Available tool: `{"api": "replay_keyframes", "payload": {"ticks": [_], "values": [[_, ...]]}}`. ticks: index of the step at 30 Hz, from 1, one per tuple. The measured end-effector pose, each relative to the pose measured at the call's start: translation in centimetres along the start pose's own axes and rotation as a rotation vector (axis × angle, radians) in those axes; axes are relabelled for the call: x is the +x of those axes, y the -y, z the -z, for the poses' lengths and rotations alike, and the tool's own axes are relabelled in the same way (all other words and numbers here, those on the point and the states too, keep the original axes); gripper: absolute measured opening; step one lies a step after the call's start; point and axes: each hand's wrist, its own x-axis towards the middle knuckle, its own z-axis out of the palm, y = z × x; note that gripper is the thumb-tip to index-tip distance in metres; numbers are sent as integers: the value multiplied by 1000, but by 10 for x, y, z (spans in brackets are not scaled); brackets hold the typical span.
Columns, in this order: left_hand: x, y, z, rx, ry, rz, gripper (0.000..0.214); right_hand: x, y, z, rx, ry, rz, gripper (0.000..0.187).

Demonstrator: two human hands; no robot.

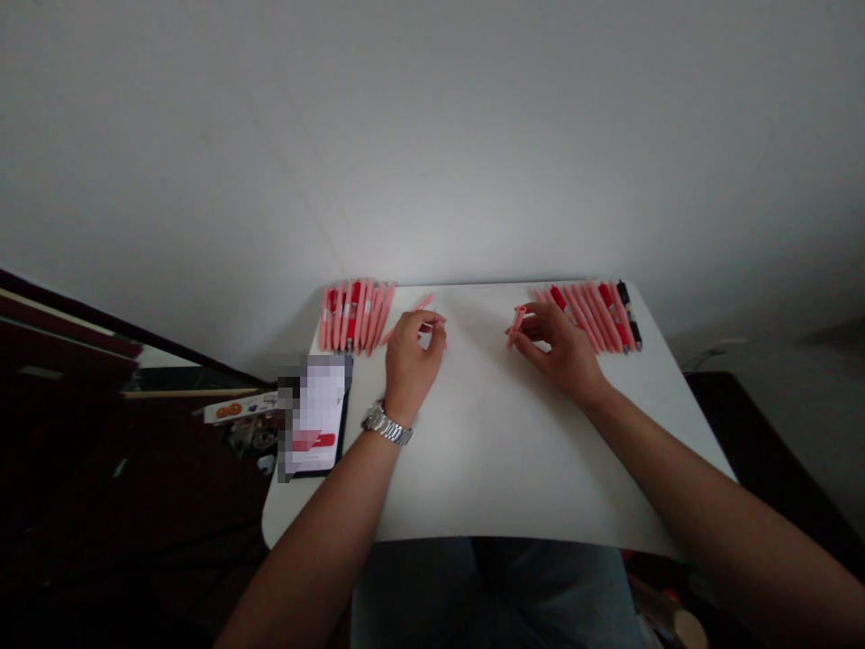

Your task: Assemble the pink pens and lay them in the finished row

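Over the middle of the white table point(487, 451), my right hand point(558, 347) pinches a short pink pen barrel point(517, 323), tilted slightly, between thumb and fingers. My left hand point(414, 356), a metal watch on its wrist, has its thumb and fingertips closed together. Something small and thin shows at those fingertips, too little of it to name. Partly hidden behind the left hand lies a pink pen point(425, 302). Left of it a row of pink and red pens point(358, 315) lies side by side. Another row of pens point(595, 315), with a black one at its end, lies beyond my right hand.
A phone point(317, 424) with a lit screen lies at the table's left edge. The wall point(432, 162) rises right behind the table. Dark furniture point(757, 424) stands to the right, and a box-like item with stickers point(236, 410) is beyond the left edge.
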Motion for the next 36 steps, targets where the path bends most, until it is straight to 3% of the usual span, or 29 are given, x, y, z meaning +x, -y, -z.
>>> {"api": "replay_keyframes", "payload": {"ticks": [11, 17, 25, 36], "values": [[4, 10, 8, 217, -47, -52, 14, 0, -2, 0, -13, -17, 29, 36], [4, 12, 9, 284, 14, -69, 10, 0, -2, 1, -38, -7, 27, 38], [4, 6, 8, 313, 129, -192, 15, 0, -1, 1, -33, -2, 22, 39], [2, 8, 8, 361, 140, -177, 17, 0, 1, 0, -39, -1, 27, 37]]}}
